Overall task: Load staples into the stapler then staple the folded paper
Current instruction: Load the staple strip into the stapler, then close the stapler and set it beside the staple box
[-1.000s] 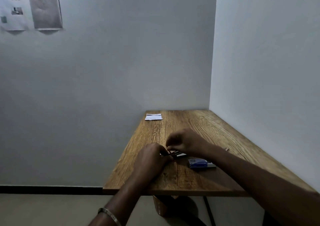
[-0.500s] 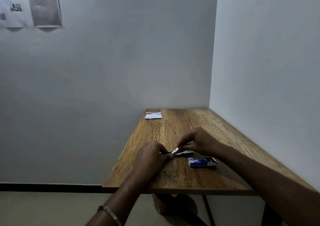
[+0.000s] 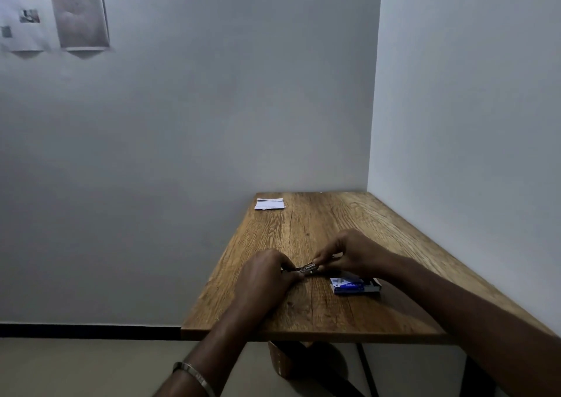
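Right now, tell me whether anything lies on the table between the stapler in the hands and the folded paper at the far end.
Nothing visible does. The stapler sits between the left hand and right hand; bare table runs from there to the folded paper. The blue staple box lies nearer, off that path.
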The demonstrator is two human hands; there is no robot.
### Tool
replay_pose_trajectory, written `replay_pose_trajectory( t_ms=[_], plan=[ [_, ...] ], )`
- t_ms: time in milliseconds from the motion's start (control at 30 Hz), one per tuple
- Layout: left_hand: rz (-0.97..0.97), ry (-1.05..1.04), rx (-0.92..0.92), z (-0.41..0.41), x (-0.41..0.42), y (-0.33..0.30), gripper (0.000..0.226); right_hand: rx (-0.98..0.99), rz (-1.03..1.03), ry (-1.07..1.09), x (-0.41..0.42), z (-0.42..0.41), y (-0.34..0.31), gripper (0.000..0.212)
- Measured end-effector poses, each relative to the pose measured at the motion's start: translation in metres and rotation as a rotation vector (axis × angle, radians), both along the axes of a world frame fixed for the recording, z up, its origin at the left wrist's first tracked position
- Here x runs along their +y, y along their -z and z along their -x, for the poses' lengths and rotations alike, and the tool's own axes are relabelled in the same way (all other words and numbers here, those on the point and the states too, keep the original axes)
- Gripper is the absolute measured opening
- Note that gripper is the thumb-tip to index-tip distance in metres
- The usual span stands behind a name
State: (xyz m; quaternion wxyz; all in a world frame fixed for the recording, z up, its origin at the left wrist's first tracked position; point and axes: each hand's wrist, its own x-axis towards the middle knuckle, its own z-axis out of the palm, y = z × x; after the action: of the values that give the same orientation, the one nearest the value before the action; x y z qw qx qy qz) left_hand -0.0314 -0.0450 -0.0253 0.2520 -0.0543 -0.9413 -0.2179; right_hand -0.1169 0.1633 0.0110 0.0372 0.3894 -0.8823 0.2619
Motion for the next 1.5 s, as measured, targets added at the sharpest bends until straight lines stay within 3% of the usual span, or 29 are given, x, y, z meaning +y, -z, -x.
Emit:
replay_pose_trajectory(
  t_ms=[100,200,367,767,967,1067,1233,1367,1500],
  plan=[
    [-0.001,0.001,-0.005,0.001,0.0,0.0,0.029,-0.034,-0.028,-0.012,0.005,-0.003,0.0,0.026],
    [-0.006,0.001,-0.007,0.002,0.0,0.0,0.027,-0.023,0.074,0.064,0.014,-0.002,0.003,0.04],
    [-0.002,-0.001,-0.033,0.004,-0.001,0.001,0.028,-0.171,0.181,0.149,0.029,0.001,0.021,0.054],
    [-0.043,0.038,-0.179,0.0,-0.022,-0.008,0.044,-0.074,0.206,0.161,0.029,0.005,0.031,0.036],
    [-0.045,0.111,-0.342,-0.011,-0.057,-0.021,0.017,-0.065,0.22,0.155,0.028,0.007,0.032,0.036],
    [-0.076,0.117,-0.296,-0.011,-0.055,-0.024,0.011,-0.065,0.232,0.144,0.028,0.006,0.032,0.036],
    [-0.382,0.175,-0.129,-0.005,-0.032,-0.037,0.015,-0.084,0.284,0.126,0.028,0.005,0.031,0.035],
    [-0.381,0.2,-0.009,0.007,0.004,-0.041,0.027,-0.109,0.338,0.109,0.029,0.004,0.03,0.034],
    [-0.365,0.248,-0.077,0.021,0.037,-0.034,0.021,-0.151,0.408,0.086,0.03,0.005,0.032,0.035]
  ],
)
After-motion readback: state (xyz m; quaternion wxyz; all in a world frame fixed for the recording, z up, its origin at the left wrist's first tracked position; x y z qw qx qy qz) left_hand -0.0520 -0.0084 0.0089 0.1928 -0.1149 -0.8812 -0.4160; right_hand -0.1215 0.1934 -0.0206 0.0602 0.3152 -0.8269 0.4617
